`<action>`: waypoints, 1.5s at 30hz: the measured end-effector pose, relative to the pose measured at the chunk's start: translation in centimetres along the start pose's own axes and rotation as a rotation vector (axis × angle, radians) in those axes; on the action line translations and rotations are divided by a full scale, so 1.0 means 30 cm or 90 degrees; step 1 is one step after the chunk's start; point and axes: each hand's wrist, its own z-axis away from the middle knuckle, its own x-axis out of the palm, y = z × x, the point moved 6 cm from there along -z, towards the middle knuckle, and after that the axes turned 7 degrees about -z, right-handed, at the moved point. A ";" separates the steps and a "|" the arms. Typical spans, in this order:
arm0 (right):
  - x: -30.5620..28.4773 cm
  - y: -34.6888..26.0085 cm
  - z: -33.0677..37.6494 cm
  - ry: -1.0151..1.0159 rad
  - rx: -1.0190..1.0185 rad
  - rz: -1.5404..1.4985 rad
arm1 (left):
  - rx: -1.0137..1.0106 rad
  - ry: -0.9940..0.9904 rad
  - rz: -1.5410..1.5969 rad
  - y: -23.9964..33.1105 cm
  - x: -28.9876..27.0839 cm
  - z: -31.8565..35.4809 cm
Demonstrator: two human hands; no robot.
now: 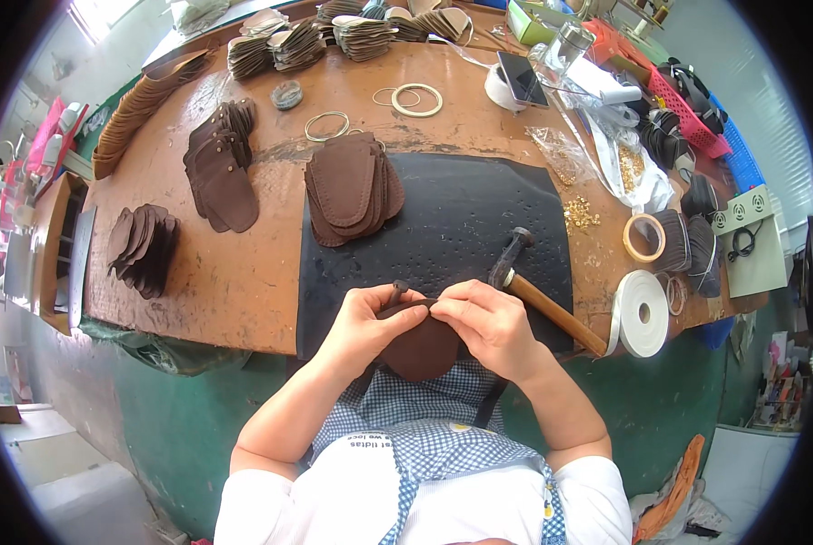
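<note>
A dark brown leather piece with a rounded lower end hangs at the front edge of the black mat. My left hand pinches its upper edge, and a small dark brown tab sticks up by the fingers. Thumb and fingertips of my right hand close on the same edge, meeting the left thumb. What lies between the fingertips is too small to make out. Just right of my hands rests a hammer, head on the mat. Beyond them, a stack of brown leather pieces lies on the mat.
Small gold studs are heaped right of the mat, near a tape roll and a white ribbon roll. More leather stacks stand left. A phone, rings and a pink basket sit farther back.
</note>
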 end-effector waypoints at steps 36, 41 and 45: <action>0.051 0.114 0.056 -0.001 0.528 -0.569 | -0.008 0.031 0.030 -0.018 0.009 0.010; 0.046 0.116 0.048 0.004 0.488 -0.472 | 0.048 0.037 -0.027 -0.006 0.014 0.008; 0.045 0.121 0.051 0.006 0.480 -0.471 | 0.063 0.025 -0.047 0.010 0.010 0.004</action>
